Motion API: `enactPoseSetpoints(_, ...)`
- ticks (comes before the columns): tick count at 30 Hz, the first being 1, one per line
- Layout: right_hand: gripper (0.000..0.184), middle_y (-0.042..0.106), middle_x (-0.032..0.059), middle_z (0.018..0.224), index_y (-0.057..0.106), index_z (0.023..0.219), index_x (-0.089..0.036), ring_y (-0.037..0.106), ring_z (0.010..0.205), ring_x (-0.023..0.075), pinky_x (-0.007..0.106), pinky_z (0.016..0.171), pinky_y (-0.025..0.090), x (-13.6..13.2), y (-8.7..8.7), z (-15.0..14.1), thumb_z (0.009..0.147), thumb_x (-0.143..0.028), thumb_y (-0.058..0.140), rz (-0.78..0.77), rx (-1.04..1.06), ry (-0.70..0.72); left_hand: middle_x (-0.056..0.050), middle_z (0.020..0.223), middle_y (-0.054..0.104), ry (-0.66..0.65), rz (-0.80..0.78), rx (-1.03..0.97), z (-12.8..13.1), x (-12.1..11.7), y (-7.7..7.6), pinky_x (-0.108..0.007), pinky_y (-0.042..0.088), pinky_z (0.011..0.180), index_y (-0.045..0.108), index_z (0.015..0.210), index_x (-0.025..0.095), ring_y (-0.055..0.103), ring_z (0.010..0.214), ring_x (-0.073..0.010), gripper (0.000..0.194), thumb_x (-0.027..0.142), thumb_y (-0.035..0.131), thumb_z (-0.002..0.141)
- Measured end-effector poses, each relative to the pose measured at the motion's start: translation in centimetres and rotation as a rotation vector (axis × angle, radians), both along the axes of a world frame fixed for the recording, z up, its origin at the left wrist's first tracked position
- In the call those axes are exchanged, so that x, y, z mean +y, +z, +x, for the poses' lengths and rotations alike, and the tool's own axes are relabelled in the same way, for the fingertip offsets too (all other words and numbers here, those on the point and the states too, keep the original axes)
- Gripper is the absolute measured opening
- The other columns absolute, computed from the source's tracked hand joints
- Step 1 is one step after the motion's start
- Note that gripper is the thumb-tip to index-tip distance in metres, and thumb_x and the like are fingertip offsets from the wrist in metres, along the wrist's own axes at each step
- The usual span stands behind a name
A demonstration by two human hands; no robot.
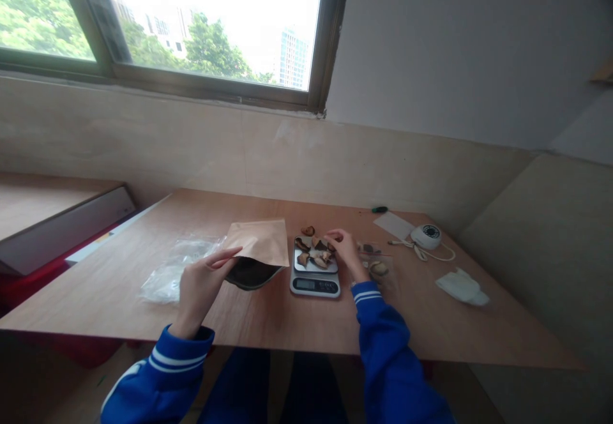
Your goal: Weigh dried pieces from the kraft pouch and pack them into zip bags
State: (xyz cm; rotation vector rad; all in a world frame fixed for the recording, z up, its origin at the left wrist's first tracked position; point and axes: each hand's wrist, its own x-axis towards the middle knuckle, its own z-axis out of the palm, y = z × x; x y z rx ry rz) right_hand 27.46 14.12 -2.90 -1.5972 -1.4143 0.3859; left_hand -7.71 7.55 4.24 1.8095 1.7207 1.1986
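My left hand [201,283] holds a brown paper pouch [258,243] by its near edge, the pouch's mouth held open toward me. To its right stands a small digital scale [315,281] with several brown dried pieces [313,253] piled on its plate. Over the plate's right side, the fingers of my right hand [345,251] are pinched on one of the dried pieces. One more dried piece [308,230] lies on the table just behind the scale.
A clear plastic bag [175,269] lies left of the pouch. Small clear bags with pieces [378,265] sit right of the scale. Further right are a white round device with cable [426,237], a paper slip [393,225] and a white cloth [462,286].
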Motion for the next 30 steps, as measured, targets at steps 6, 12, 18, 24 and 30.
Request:
enactPoseSetpoints(6, 0.029, 0.072, 0.0092, 0.079, 0.066, 0.086, -0.015, 0.068, 0.073, 0.0219, 0.032, 0.066, 0.052, 0.0, -1.1, 0.3, 0.075, -0.042, 0.064, -0.023, 0.043, 0.005, 0.0, 0.084, 0.077, -0.009, -0.013, -0.004, 0.2, 0.0, -0.1, -0.03, 0.053, 0.074, 0.074, 0.096, 0.027, 0.071, 0.087, -0.0252, 0.029, 0.041, 0.06, 0.075)
enactPoseSetpoints(12, 0.027, 0.071, 0.0086, 0.075, 0.065, 0.085, -0.014, 0.067, 0.07, 0.021, 0.031, 0.063, 0.051, -0.4, -1.5, -0.1, 0.077, -0.04, 0.062, -0.063, 0.021, 0.042, 0.001, 0.082, 0.077, 0.008, -0.02, 0.025, 0.2, 0.2, -0.3, -0.029, 0.053, 0.071, 0.074, 0.097, 0.028, 0.071, 0.085, -0.0247, 0.029, 0.041, 0.06, 0.076)
enactPoseSetpoints(18, 0.029, 0.07, 0.0103, 0.091, 0.065, 0.093, -0.015, 0.065, 0.084, 0.0222, 0.035, 0.077, 0.05, -0.4, -1.0, 0.0, 0.079, -0.04, 0.06, -0.042, -0.084, 0.015, 0.001, 0.082, 0.077, -0.005, -0.014, 0.0, 0.2, 0.3, -0.5, -0.029, 0.053, 0.073, 0.074, 0.097, 0.028, 0.071, 0.086, -0.0242, 0.029, 0.042, 0.06, 0.076)
enactPoseSetpoints(24, 0.031, 0.064, 0.0141, 0.114, 0.062, 0.109, -0.013, 0.058, 0.108, 0.0213, 0.036, 0.094, 0.043, 2.5, 0.9, -0.6, 0.09, -0.028, 0.043, -0.053, -0.214, 0.043, 0.002, 0.081, 0.077, 0.006, -0.034, 0.017, 0.5, 0.3, -0.7, -0.029, 0.053, 0.074, 0.074, 0.096, 0.029, 0.071, 0.086, -0.0246, 0.028, 0.04, 0.062, 0.075)
enactPoseSetpoints(30, 0.034, 0.07, 0.0074, 0.108, 0.066, 0.109, -0.019, 0.063, 0.102, 0.0191, 0.03, 0.092, 0.044, 6.3, 2.2, -3.2, 0.075, -0.014, 0.064, -0.193, -0.34, 0.228, 0.004, 0.084, 0.077, -0.006, -0.04, 0.012, 0.5, 0.2, -0.8, -0.027, 0.052, 0.072, 0.074, 0.096, 0.03, 0.071, 0.088, -0.0236, 0.026, 0.04, 0.062, 0.075)
